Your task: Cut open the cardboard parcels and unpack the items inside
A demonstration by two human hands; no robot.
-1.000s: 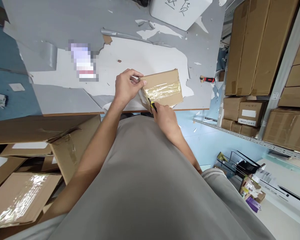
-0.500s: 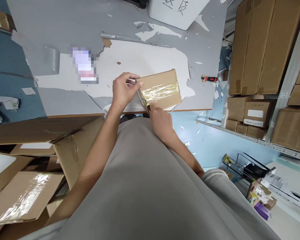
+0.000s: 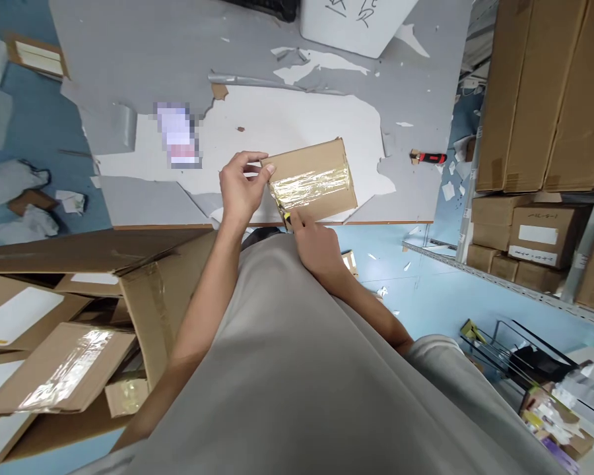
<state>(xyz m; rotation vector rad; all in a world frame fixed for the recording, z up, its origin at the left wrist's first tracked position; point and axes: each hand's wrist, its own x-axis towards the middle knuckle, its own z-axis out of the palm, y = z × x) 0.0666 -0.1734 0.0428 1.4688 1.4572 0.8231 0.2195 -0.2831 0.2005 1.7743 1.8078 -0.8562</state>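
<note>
A small cardboard box (image 3: 307,155) lies on the table's white patch near its front edge, with shiny clear tape (image 3: 311,187) along its top. My left hand (image 3: 242,185) grips the box's left end, thumb on top and fingers at the far corner. In my closed right hand (image 3: 317,244) is a yellow and black utility knife (image 3: 287,217), its front end at the box's near left corner. The blade is too small to make out. A second knife-like tool with a red and black handle (image 3: 431,158) rests on the table to the right.
A blurred-out phone-like object (image 3: 177,135) lies on the grey table (image 3: 143,39). A white bin (image 3: 346,33) stands at the back. To my left is a large open carton (image 3: 153,303) holding several boxes; shelves with cartons (image 3: 539,92) stand on the right.
The knife in my right hand has moved slightly left and toward me along the box's left end. The box has turned a little, and my left hand still grips it. The view has shifted.
</note>
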